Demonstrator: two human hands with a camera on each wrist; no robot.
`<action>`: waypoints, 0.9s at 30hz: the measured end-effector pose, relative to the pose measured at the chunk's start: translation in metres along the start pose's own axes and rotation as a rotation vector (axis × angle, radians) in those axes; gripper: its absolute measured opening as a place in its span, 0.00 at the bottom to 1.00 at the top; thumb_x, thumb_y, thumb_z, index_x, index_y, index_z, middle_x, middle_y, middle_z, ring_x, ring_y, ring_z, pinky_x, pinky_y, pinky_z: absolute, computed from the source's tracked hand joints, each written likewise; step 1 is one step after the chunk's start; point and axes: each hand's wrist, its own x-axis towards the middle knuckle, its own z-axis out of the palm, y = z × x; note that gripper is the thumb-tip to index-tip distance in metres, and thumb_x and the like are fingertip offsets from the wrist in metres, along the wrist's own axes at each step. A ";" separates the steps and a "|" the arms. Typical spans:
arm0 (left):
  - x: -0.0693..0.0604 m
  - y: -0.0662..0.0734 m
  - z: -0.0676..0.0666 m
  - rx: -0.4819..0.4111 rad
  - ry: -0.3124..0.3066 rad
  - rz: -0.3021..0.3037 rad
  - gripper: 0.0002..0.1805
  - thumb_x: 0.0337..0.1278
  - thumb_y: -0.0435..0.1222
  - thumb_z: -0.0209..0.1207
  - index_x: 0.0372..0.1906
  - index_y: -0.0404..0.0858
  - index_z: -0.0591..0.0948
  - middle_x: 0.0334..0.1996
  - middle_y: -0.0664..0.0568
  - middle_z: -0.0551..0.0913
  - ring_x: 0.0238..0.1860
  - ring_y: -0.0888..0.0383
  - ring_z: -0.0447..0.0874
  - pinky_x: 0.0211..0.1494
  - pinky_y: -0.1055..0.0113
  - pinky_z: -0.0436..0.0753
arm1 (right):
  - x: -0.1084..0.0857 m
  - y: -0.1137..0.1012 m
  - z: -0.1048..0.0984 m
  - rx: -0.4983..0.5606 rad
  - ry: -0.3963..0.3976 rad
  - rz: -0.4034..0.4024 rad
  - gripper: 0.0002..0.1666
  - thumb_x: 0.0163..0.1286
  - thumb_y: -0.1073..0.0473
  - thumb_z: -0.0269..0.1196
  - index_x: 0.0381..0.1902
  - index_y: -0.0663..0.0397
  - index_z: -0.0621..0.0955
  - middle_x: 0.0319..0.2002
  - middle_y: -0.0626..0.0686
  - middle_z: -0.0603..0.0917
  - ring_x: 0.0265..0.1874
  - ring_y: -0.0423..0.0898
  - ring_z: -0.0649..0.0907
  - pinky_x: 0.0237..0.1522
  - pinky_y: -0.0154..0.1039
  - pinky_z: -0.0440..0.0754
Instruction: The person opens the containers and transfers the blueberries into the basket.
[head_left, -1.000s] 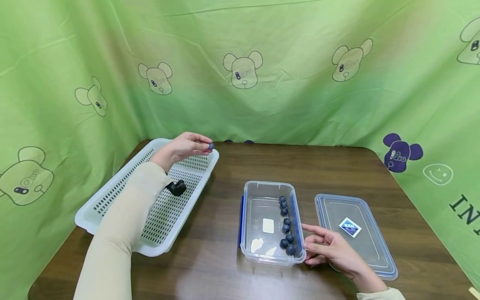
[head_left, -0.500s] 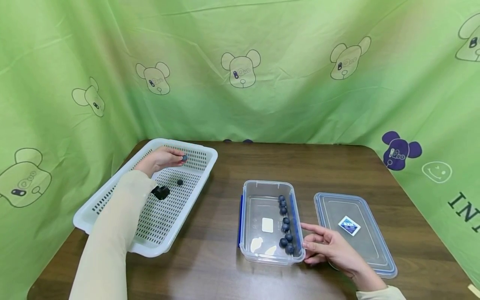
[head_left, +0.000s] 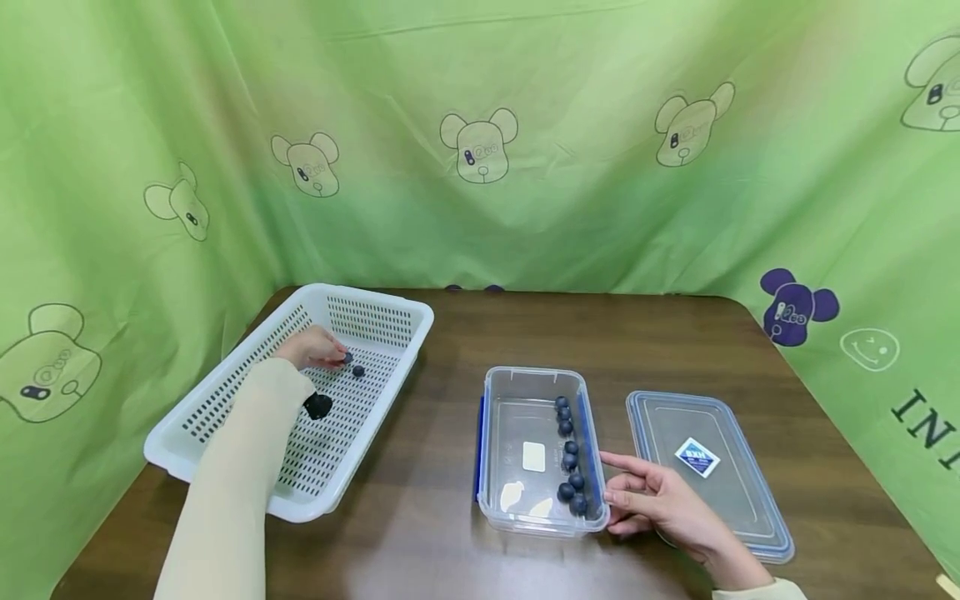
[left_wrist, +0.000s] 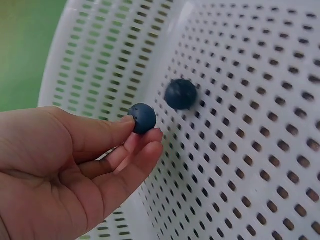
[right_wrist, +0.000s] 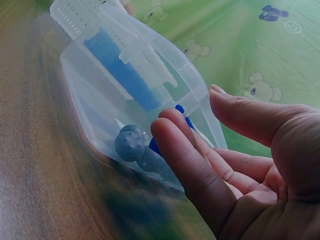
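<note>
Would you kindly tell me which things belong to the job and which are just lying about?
Likely used: left hand holding a blue ball; white basket; clear container with more balls; right hand beside it.
Likely aside: detached lid; green curtain.

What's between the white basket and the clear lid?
In the head view, the clear container with dark blue balls stands between the basket and lid; the right hand is at its lid-facing side.

Label (head_left: 697,457) too small for me to read; right grip (head_left: 663,502) hides some lid (head_left: 738,487); left sleeve (head_left: 232,483) cut off below.
</note>
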 end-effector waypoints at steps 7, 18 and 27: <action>-0.002 -0.004 0.008 0.114 0.024 -0.029 0.04 0.64 0.19 0.54 0.40 0.20 0.78 0.30 0.45 0.79 0.29 0.57 0.79 0.39 0.66 0.86 | -0.001 0.003 0.000 -0.006 -0.015 -0.018 0.26 0.73 0.72 0.55 0.61 0.38 0.76 0.42 0.54 0.86 0.34 0.45 0.87 0.37 0.41 0.88; -0.007 0.003 0.008 0.158 0.033 -0.050 0.03 0.64 0.22 0.56 0.37 0.23 0.79 0.29 0.46 0.79 0.29 0.57 0.79 0.43 0.62 0.87 | 0.001 0.001 0.001 0.002 -0.022 -0.024 0.28 0.73 0.73 0.55 0.63 0.39 0.75 0.42 0.54 0.86 0.34 0.46 0.87 0.38 0.41 0.88; -0.015 0.016 0.003 0.092 0.121 0.092 0.14 0.63 0.26 0.57 0.48 0.18 0.77 0.44 0.35 0.82 0.44 0.47 0.82 0.54 0.55 0.85 | 0.001 0.000 0.001 0.005 -0.016 -0.016 0.27 0.73 0.73 0.56 0.63 0.41 0.75 0.43 0.54 0.86 0.33 0.47 0.87 0.38 0.41 0.88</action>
